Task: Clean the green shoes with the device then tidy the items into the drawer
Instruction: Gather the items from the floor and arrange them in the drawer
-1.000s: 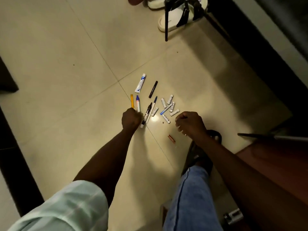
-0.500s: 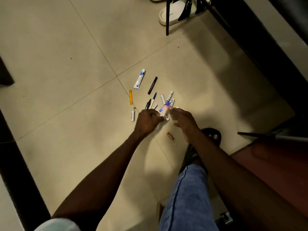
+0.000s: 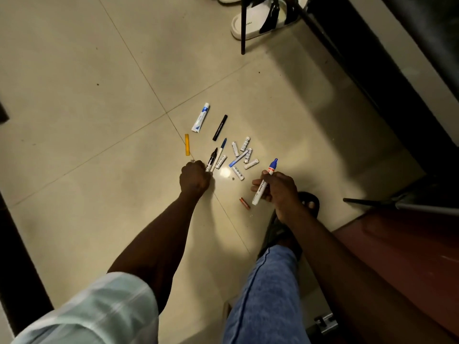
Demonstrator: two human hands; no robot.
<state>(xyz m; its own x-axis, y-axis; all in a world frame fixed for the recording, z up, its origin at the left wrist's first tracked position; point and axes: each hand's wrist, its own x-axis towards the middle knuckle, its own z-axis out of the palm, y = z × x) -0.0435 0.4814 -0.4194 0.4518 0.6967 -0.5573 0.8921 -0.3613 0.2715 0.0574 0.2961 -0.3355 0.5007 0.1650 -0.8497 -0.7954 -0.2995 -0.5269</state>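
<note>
Small items lie scattered on the tiled floor. My right hand [image 3: 278, 192] grips a white marker with a blue cap [image 3: 267, 181], lifted off the floor. My left hand [image 3: 195, 178] is a fist beside the lower end of a black marker [image 3: 213, 158]. The pale tip of a white battery [image 3: 192, 160] peeks out above its knuckles. Several more white batteries [image 3: 246, 155], a blue pen [image 3: 221, 150], a black pen [image 3: 220, 127], a white-and-blue tube [image 3: 200, 120] and a yellow stick [image 3: 187, 148] lie beyond. No green shoes or drawer are in view.
A small red piece [image 3: 244, 203] lies by my right hand. A white sandal [image 3: 248, 23] and a black stand leg [image 3: 243, 28] are at the top. My foot in a dark slipper [image 3: 309, 202] and a reddish-brown surface [image 3: 397, 256] are on the right, with dark furniture along both sides.
The blue-capped marker passed from the pile into my right hand, which lifted it to the right. My left hand drew back left over a loose battery by the black marker.
</note>
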